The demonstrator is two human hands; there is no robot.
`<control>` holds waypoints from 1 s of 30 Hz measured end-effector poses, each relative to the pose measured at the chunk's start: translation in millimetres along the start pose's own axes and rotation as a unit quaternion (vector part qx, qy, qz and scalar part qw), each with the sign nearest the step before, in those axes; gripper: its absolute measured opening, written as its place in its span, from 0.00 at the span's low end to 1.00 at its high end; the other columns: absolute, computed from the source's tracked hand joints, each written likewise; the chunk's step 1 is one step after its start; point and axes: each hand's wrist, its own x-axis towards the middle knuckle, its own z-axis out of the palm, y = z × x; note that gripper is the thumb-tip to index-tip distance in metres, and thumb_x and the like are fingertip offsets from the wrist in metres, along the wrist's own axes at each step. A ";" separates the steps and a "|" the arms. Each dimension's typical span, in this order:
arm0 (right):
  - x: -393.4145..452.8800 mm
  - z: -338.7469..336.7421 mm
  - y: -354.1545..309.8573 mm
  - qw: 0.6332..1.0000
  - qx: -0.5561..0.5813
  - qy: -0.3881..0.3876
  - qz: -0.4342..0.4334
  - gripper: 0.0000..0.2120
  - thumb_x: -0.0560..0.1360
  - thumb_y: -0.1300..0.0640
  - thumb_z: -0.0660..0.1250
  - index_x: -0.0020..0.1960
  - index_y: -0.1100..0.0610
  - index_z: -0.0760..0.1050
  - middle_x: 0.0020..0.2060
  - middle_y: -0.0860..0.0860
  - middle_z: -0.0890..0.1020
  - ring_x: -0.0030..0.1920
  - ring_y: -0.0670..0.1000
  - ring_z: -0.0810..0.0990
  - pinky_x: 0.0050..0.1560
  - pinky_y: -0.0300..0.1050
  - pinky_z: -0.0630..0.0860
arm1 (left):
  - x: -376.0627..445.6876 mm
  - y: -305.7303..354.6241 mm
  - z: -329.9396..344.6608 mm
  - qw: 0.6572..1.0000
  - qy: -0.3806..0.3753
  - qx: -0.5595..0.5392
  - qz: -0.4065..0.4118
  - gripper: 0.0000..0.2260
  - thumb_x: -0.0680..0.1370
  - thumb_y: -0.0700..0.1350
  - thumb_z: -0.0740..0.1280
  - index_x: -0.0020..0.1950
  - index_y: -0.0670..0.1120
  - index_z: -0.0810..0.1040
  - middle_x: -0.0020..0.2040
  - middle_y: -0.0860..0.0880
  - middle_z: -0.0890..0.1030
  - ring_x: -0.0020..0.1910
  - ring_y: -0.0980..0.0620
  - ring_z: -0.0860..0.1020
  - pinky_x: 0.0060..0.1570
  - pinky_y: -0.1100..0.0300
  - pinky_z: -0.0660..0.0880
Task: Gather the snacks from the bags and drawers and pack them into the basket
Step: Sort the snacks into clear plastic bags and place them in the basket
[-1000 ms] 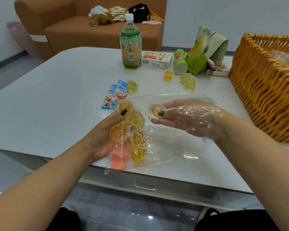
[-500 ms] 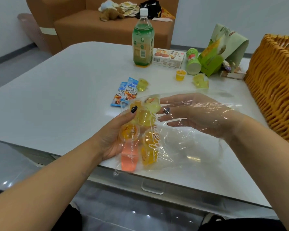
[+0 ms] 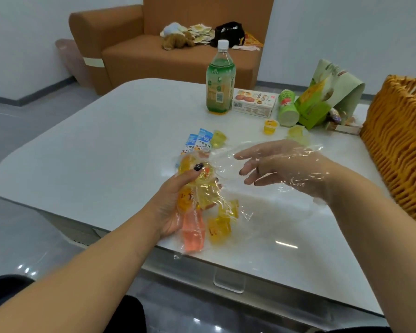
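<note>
My left hand point(image 3: 175, 203) grips a clear plastic bag point(image 3: 226, 188) of jelly cups point(image 3: 220, 227), thumb pressed over the topmost cups, above the near edge of the counter point(image 3: 94, 152). My right hand point(image 3: 286, 167) sits inside the bag's open mouth, fingers straight and spread, holding nothing. Taking the bag as landmark: two blue snack sachets point(image 3: 199, 143) and a loose yellow jelly cup point(image 3: 218, 138) lie just beyond it; two further jelly cups point(image 3: 271, 126) lie farther back to the right. Behind these stand a green bottle point(image 3: 220, 85), a small box point(image 3: 255, 103), a tipped green canister point(image 3: 287, 108) and a green paper bag point(image 3: 322, 97). The wicker basket point(image 3: 399, 145) stands right of the bag.
</note>
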 end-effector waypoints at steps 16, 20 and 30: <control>135.5 19.7 52.5 0.920 -0.329 0.177 -0.116 0.30 0.76 0.52 0.68 0.75 0.47 0.62 0.74 0.55 0.58 0.75 0.56 0.55 0.70 0.43 0.56 | 42.3 36.7 -45.9 0.979 0.042 -0.141 0.139 0.16 0.77 0.49 0.66 0.32 0.47 0.85 0.36 0.47 0.84 0.35 0.50 0.84 0.34 0.54 0.81; 171.7 24.0 51.3 0.932 -0.311 0.121 -0.140 0.35 0.71 0.48 0.73 0.75 0.50 0.63 0.74 0.55 0.62 0.75 0.55 0.59 0.75 0.52 0.57 | 45.6 36.1 -48.9 0.979 0.007 -0.144 0.144 0.11 0.73 0.51 0.69 0.38 0.46 0.86 0.45 0.45 0.84 0.48 0.44 0.84 0.55 0.38 0.77; 132.1 8.7 68.1 0.930 -0.253 0.247 -0.098 0.11 0.69 0.63 0.72 0.46 0.49 0.78 0.52 0.53 0.80 0.53 0.54 0.77 0.52 0.43 0.73 | 38.4 37.3 -41.1 0.985 -0.018 -0.127 0.112 0.13 0.74 0.50 0.67 0.41 0.43 0.87 0.50 0.41 0.84 0.50 0.41 0.83 0.46 0.45 0.82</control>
